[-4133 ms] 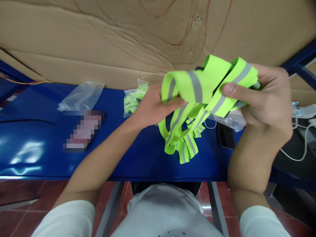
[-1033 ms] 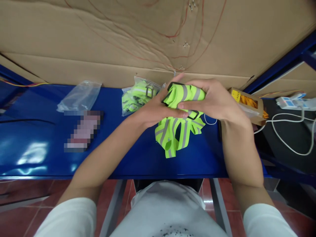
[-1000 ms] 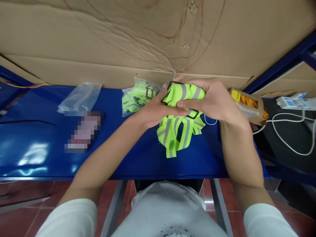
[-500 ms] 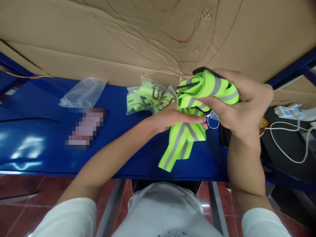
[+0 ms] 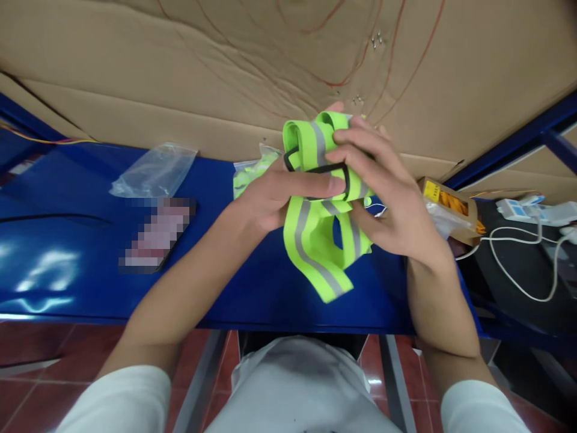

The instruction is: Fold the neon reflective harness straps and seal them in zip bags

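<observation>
left hand (image 5: 265,198) + right hand (image 5: 396,210) clutch strap bundle (image 5: 315,240) | tail dangles (near table (image 5: 252,282) front edge)

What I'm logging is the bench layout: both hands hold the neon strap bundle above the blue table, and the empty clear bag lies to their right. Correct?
No. The head view shows the empty clear bag to the left of the hands. The left hand and right hand do hold the neon strap bundle above the blue table.
</observation>
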Demonstrator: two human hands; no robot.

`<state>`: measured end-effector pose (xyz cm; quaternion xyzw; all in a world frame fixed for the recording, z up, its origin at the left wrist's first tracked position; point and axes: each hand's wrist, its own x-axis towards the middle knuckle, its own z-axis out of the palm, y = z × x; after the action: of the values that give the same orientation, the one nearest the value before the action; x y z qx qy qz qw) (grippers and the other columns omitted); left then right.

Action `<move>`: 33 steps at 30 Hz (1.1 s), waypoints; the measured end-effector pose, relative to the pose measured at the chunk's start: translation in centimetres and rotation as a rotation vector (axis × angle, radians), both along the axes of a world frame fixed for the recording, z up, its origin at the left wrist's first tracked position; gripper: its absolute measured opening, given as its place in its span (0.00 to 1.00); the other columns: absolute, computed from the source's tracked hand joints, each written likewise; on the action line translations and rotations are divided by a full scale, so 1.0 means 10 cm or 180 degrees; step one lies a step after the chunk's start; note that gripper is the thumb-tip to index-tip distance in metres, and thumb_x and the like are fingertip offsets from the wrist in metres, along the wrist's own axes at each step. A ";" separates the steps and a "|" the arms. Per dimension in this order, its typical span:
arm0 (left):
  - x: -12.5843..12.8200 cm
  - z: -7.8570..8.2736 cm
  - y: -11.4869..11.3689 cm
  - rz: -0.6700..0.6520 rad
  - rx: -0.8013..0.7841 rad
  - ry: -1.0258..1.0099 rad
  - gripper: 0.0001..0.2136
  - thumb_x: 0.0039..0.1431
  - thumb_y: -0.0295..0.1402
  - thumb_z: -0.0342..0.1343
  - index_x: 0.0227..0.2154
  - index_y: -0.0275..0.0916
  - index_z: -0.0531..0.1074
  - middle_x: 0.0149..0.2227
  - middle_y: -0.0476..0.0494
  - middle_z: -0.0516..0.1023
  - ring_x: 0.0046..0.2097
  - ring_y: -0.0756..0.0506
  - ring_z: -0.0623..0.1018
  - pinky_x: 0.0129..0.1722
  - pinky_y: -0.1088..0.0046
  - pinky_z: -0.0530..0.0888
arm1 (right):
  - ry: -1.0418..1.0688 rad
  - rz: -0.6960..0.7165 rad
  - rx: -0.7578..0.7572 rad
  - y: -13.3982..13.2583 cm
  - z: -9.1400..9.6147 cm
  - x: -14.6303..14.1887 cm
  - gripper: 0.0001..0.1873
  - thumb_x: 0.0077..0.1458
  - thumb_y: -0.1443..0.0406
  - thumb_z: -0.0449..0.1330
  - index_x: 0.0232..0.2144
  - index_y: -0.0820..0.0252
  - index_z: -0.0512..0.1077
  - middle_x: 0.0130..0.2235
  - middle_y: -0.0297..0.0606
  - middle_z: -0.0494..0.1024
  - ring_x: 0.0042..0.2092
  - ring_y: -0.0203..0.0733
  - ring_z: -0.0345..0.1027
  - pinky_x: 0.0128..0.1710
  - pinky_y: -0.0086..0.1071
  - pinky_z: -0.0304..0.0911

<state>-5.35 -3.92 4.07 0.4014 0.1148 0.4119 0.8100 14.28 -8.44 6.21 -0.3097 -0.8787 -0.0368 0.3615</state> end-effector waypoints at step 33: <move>0.16 -0.17 0.06 0.0030 0.0169 0.1084 0.43 0.39 0.25 0.64 0.63 0.55 0.68 0.35 0.57 0.80 0.41 0.43 0.83 0.44 0.69 0.76 | 0.1092 -0.0109 -0.1929 0.19 -0.14 0.09 0.22 0.56 0.53 0.69 0.51 0.54 0.79 0.46 0.33 0.83 0.47 0.46 0.77 0.49 0.40 0.73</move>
<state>-3.70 -3.36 2.36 0.4861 0.2413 0.3446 0.7660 15.19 -6.57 4.80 -0.4193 -0.7708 0.2722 0.3949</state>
